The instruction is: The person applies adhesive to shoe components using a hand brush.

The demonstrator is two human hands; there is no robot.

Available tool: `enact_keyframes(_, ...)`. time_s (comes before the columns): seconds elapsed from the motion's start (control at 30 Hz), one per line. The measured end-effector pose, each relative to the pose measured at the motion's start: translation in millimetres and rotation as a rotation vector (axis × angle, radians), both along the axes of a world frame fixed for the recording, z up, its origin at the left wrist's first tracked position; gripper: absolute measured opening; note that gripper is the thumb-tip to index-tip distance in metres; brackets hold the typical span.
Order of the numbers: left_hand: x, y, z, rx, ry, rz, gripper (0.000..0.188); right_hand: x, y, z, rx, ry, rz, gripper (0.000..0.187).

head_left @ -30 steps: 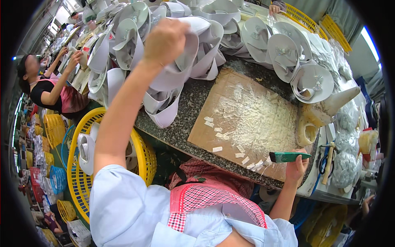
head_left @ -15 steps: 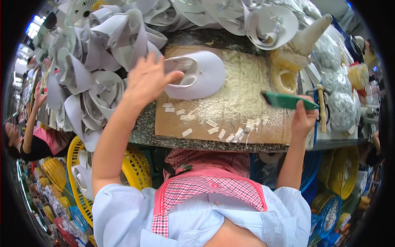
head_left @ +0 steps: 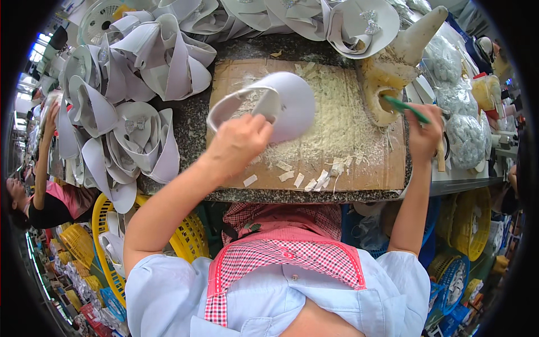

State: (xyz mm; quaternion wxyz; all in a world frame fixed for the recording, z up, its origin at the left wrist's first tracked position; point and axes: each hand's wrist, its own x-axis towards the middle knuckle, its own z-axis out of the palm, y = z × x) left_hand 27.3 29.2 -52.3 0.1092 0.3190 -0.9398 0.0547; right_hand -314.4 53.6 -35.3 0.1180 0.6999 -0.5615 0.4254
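My left hand (head_left: 242,140) pinches the near edge of a white sun visor (head_left: 296,106), which is tilted above a cardboard sheet (head_left: 368,177) crusted with pale residue. The visor's brim points right and its curved band faces left. My right hand (head_left: 425,135) is closed around a green-handled tool (head_left: 409,108). Its tip is inside the opening of a yellowed, residue-caked plastic container (head_left: 386,78) lying at the sheet's right edge, so the working end is hidden. Small white strips (head_left: 321,178) lie scattered along the sheet's near side.
Stacked white visors (head_left: 135,123) with glittery bows crowd the left and back of the speckled table (head_left: 188,135). Clear bags of silvery pieces (head_left: 467,140) and a wooden-handled tool (head_left: 441,157) lie right. A yellow basket (head_left: 188,236) stands below left. Another person (head_left: 45,191) sits far left.
My left hand has moved from above the visor to its near edge, gripping and lifting it. My right hand has brought the green-handled tool from over the cardboard into the container's opening.
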Motion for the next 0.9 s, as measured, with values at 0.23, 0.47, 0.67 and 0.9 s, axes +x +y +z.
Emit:
enact_keyframes(0.23,-8,24,-6,-0.453,0.062,0.051,0.018,2,5,-5,0.0,-0.014,0.079,0.011)
enact_keyframes(0.47,-6,24,-1,-0.336,0.028,0.118,0.025,0,12,-10,0.03,0.004,0.096,0.011)
enact_keyframes(0.67,-21,18,8,0.083,0.323,0.151,0.027,-10,9,2,0.126,0.002,0.109,0.01)
enact_keyframes(0.9,-31,-12,9,0.71,-0.156,0.116,0.029,-31,12,3,-0.064,0.086,0.266,0.012)
